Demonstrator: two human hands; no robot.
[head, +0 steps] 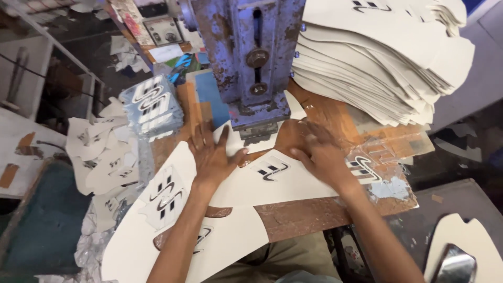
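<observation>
Left hand (212, 157) flat, fingers spread, pinning the white cut sheet (272, 181) to the counter (314, 209). Right hand (322, 157) flat on its far edge, fingers extended, gripping nothing. Sheet's long axis runs left-right, tip under the blue press (251, 57) head just beyond the fingers. Left hand is nearer the press.

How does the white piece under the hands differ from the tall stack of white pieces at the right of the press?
The piece lies single and flat on the wooden bench, pinned by the left hand and right hand; the stack holds many sheets, fanned and untouched. The piece shows a dark striped mark in full; the stack shows only part of one on top. Both are white, curved cut-outs.
</observation>
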